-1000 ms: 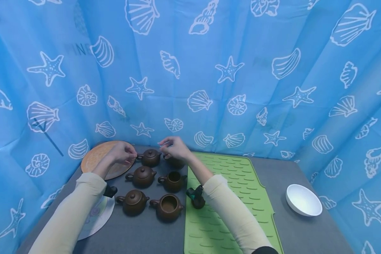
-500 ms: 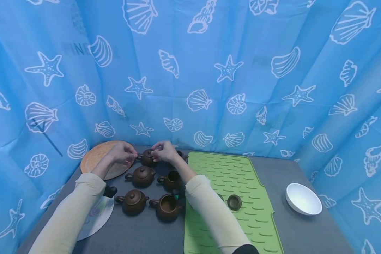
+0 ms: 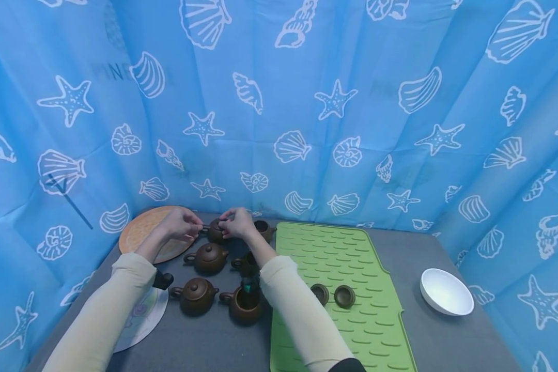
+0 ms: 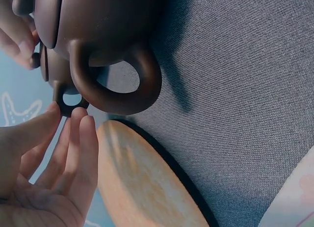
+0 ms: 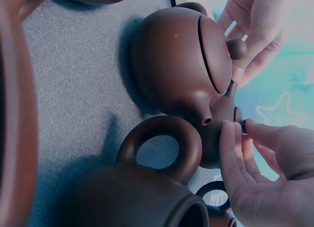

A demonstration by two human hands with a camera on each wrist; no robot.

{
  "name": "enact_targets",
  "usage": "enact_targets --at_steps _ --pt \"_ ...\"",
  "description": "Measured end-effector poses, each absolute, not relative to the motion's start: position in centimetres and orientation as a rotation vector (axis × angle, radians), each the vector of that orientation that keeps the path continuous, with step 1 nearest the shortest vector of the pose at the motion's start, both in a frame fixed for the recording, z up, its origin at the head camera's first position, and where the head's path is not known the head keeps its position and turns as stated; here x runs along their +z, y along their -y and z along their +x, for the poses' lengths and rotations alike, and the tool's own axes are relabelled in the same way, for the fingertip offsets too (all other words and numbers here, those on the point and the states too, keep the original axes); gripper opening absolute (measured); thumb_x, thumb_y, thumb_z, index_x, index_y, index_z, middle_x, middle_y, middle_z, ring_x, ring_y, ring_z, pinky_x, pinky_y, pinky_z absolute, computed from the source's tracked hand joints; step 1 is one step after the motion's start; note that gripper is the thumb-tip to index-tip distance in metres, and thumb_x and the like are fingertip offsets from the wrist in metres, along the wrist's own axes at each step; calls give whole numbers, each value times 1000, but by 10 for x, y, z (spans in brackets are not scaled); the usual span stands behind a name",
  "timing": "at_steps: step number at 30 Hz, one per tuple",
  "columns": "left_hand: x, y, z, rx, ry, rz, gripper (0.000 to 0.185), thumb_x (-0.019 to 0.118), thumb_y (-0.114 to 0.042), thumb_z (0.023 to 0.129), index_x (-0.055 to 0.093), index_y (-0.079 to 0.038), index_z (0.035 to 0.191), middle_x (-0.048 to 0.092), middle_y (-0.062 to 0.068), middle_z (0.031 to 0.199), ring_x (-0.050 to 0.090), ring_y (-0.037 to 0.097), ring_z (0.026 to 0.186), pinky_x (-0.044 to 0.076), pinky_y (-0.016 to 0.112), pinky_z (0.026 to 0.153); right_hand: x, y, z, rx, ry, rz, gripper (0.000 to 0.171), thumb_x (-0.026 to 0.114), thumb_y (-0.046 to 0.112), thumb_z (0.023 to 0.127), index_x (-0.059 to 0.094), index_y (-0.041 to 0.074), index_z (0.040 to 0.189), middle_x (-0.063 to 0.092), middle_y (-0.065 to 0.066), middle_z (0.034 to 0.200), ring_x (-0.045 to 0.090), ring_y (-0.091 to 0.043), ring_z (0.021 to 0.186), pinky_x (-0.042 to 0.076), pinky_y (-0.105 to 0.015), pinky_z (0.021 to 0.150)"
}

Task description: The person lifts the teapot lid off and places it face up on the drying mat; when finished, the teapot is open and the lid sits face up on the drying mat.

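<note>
At the back of the table, a brown lidded teapot (image 3: 216,232) stands between my two hands. My left hand (image 3: 179,225) pinches its loop handle (image 4: 73,108) between thumb and fingers. The lid's small knob (image 5: 244,126) is pinched by my right hand (image 3: 239,225), and the lid sits on the pot. Nearer to me are two more lidded brown teapots, one in the middle row (image 3: 209,258) and one in front (image 3: 195,296). Open-topped pots line the right side: a back one (image 3: 263,229), a middle one (image 3: 244,265) and a front one (image 3: 244,310), the latter two partly behind my right forearm.
A green ridged mat (image 3: 325,248) lies right of the pots and bears two small brown cups, a left cup (image 3: 320,293) and a right cup (image 3: 344,296). Far right is a white bowl (image 3: 446,292). An orange-tan round board (image 3: 139,230) and a pale round mat (image 3: 141,323) lie left.
My right hand has moved left from over the back open pot to the teapot's lid knob, uncovering that pot and the small cups. My left hand has stayed at the handle.
</note>
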State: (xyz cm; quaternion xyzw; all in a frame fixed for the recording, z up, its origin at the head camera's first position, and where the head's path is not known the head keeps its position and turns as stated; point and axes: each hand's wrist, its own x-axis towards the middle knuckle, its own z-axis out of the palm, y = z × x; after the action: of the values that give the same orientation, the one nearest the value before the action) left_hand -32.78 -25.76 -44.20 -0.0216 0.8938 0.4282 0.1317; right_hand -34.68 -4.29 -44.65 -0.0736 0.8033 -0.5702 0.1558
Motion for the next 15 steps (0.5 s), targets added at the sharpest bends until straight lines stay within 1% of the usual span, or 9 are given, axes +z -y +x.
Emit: enact_targets --at_steps 2,5,11,15 --pt "-443 257 -329 1245 -2590 -79 23 67 -15 108 74 0 125 75 23 120 76 29 101 70 42 87 -447 45 -348 -1598 -2337 -192 15 69 4 105 74 -1 119 70 -10 87 70 -18 71 69 -50 91" --pt "-443 257 -331 1247 -2585 -88 23 67 -15 108 74 0 124 75 22 119 76 28 100 70 42 86 -447 47 -347 -1564 -2384 -171 13 69 6 106 75 0 116 70 -10 85 71 -19 71 69 -48 88" --pt "-441 256 -330 1247 -2579 -105 22 66 -15 109 74 -1 123 75 22 119 76 27 100 70 41 87 -446 51 -344 -1505 -2469 -159 11 71 9 105 76 3 113 71 -10 86 73 -21 75 70 -40 78" --pt "-439 255 -327 1248 -2584 -93 22 66 -14 109 74 1 124 75 23 119 76 28 101 70 42 88 -443 53 -341 -1464 -2517 -161 10 70 9 105 75 4 113 68 -8 85 74 -23 78 70 -42 80"
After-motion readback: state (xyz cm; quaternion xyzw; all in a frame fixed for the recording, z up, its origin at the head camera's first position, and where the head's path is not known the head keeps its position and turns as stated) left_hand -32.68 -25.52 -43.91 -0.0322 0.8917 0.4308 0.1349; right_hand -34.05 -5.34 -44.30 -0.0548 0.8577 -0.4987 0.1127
